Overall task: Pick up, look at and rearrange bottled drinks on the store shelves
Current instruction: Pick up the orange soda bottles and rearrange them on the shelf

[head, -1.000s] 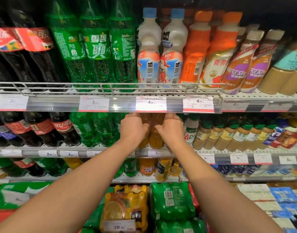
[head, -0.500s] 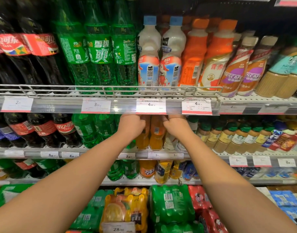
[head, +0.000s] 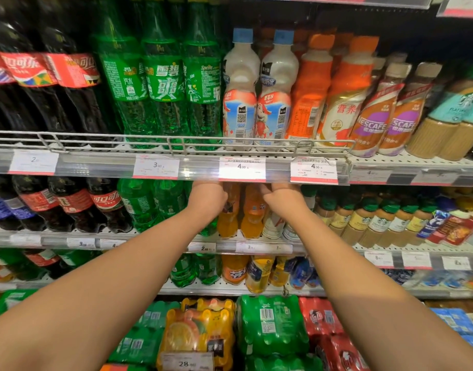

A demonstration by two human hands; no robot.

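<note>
Both arms reaching under the price rail (head: 176, 167) into the second shelf. Left hand (head: 207, 200) against the upper part of an orange soda bottle (head: 228, 218); right hand (head: 282, 198) beside a second orange soda bottle (head: 252, 215), at 3 o'clock of the first. Fingers of both hands hidden behind the rail: cannot tell whether wide, narrow or gripping. Both bottles upright, full of orange drink, at the shelf's front edge. At 9 o'clock of them, green soda bottles (head: 139, 204); at 3 o'clock, green-capped coffee bottles (head: 364, 218). At 12 o'clock, on the shelf above, white milk-drink bottles (head: 259, 89) with blue caps. At 6 o'clock, low down, shrink-wrapped multipacks (head: 270, 322).
</note>
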